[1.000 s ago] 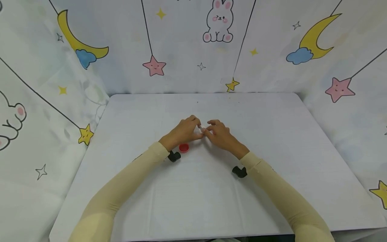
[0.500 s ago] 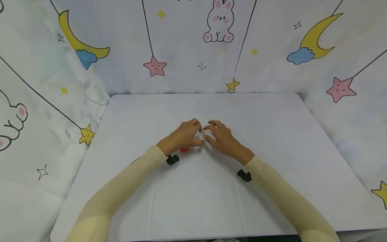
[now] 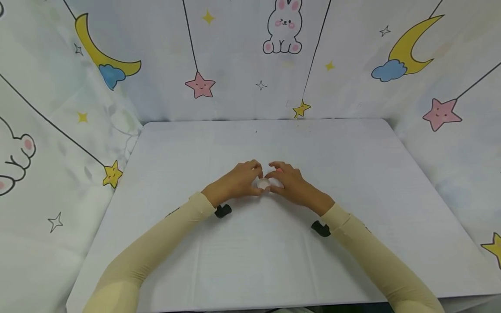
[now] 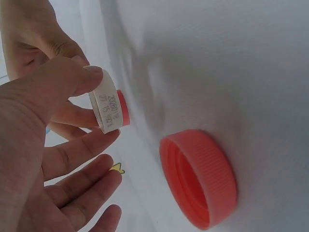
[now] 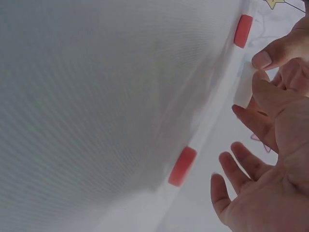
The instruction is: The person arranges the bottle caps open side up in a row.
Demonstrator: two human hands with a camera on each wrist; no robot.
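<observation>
A white bottle cap (image 3: 263, 183) is held up between both hands near the middle of the table. My left hand (image 3: 236, 181) pinches it between thumb and index finger, and printed digits show on its side in the left wrist view. From the other side my right hand (image 3: 293, 186) grips the same cap with thumb and index finger, its remaining fingers spread apart. A red bottle cap (image 4: 205, 181) lies on the table close to the left hand, its hollow side visible. Beyond the white cap sits a second red cap (image 4: 123, 107), partly hidden by the right hand in the head view.
The white-covered table (image 3: 250, 261) stretches around the hands, with a far edge against a patterned cloth backdrop (image 3: 235, 56). Black camera mounts (image 3: 321, 228) sit at both wrists.
Both hands have moved slightly toward the person, and the white cap now shows its round face. The left red cap has become hidden from the head view; another red one shows behind the right hand.
</observation>
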